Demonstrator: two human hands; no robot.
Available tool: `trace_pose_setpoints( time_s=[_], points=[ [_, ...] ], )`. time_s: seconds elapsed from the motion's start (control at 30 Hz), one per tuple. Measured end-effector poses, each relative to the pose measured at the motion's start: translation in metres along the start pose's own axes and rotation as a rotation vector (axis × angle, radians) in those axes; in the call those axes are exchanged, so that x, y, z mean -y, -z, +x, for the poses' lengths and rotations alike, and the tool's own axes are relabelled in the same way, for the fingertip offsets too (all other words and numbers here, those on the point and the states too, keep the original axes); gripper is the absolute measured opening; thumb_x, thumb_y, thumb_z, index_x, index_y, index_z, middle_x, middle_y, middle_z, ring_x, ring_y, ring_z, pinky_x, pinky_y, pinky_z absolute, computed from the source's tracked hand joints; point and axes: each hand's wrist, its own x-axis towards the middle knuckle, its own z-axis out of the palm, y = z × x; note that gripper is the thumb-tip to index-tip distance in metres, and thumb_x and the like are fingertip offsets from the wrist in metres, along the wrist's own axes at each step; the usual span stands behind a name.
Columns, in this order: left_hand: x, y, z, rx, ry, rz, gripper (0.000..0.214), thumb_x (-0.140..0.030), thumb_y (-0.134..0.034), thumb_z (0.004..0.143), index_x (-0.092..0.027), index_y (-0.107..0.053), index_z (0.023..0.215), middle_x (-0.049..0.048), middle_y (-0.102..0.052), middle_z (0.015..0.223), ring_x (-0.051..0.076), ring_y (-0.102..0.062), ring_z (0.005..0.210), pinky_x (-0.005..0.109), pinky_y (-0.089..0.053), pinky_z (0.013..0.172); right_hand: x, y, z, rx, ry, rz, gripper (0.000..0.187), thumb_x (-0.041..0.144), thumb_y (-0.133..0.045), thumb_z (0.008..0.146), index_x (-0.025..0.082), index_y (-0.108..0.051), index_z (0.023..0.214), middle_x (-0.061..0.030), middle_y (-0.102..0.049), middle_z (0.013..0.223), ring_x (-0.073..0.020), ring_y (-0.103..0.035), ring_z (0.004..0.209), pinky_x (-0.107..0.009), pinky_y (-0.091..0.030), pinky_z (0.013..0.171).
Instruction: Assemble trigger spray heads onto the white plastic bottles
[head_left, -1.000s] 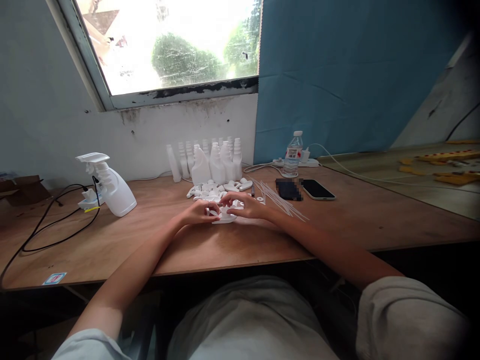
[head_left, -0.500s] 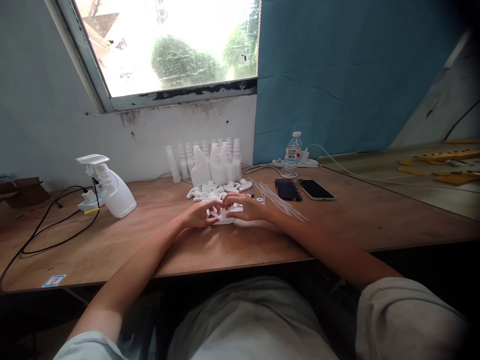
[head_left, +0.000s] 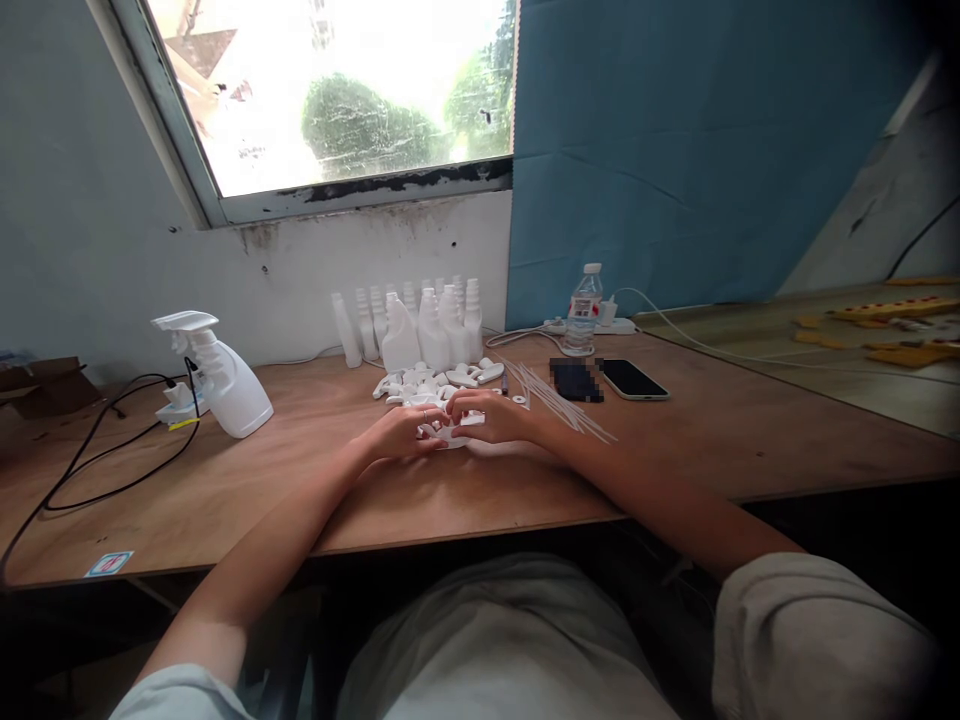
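My left hand [head_left: 403, 432], with a ring on one finger, closes around the left side of a white plastic spray-head part [head_left: 453, 438] low over the table. On its right side, the curled fingers of my right hand [head_left: 493, 416] grip the same part. Fingers cover most of it, so its exact shape is hidden. Just behind both hands lies a pile of white trigger spray heads [head_left: 420, 382]. Thin white tubes [head_left: 562, 400] are spread to the right of the pile, near a small white ring [head_left: 519, 399].
Several white spray bottles without heads [head_left: 435, 335] stand by the wall. An assembled spray bottle [head_left: 236, 385] stands left, near black cables [head_left: 97, 440]. A water bottle [head_left: 583, 315], a phone [head_left: 634, 379] and a dark blurred item [head_left: 576, 380] are at right.
My left hand has moved slightly to the right and its fingers cover more of the white part. My right hand stays almost in place.
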Motion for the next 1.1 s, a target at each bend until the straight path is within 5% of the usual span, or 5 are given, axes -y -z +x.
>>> trace_pose_setpoints(
  time_s=[0.27, 0.9, 1.1],
  points=[
    [0.001, -0.002, 0.003, -0.056, -0.03, -0.02, 0.026, -0.037, -0.061, 0.084, -0.019, -0.065, 0.104, 0.0042, -0.068, 0.099, 0.011, -0.06, 0.074, 0.02, -0.045, 0.068, 0.0, -0.001, 0.0, 0.014, -0.061, -0.012, 0.016, 0.031, -0.067, 0.083, 0.015, -0.066, 0.081, -0.0044, -0.064, 0.078, -0.0128, -0.057, 0.067, -0.024, -0.044, 0.065],
    [0.005, -0.01, 0.006, -0.151, -0.067, -0.117, 0.025, -0.038, -0.06, 0.085, -0.017, -0.068, 0.095, 0.0038, -0.067, 0.087, 0.009, -0.059, 0.069, 0.019, -0.046, 0.063, -0.008, -0.011, -0.003, -0.093, 0.012, 0.177, 0.018, 0.031, -0.064, 0.086, 0.015, -0.072, 0.084, -0.0096, -0.07, 0.089, -0.0152, -0.065, 0.077, -0.027, -0.051, 0.071],
    [0.005, -0.008, 0.004, -0.158, -0.056, -0.073, 0.021, -0.036, -0.061, 0.084, -0.017, -0.067, 0.091, 0.0031, -0.065, 0.085, 0.009, -0.057, 0.068, 0.019, -0.045, 0.064, 0.0, -0.005, 0.001, -0.056, -0.137, 0.304, 0.025, 0.04, -0.067, 0.082, 0.016, -0.075, 0.08, -0.0102, -0.072, 0.095, -0.0173, -0.067, 0.081, -0.028, -0.052, 0.074]
  ],
)
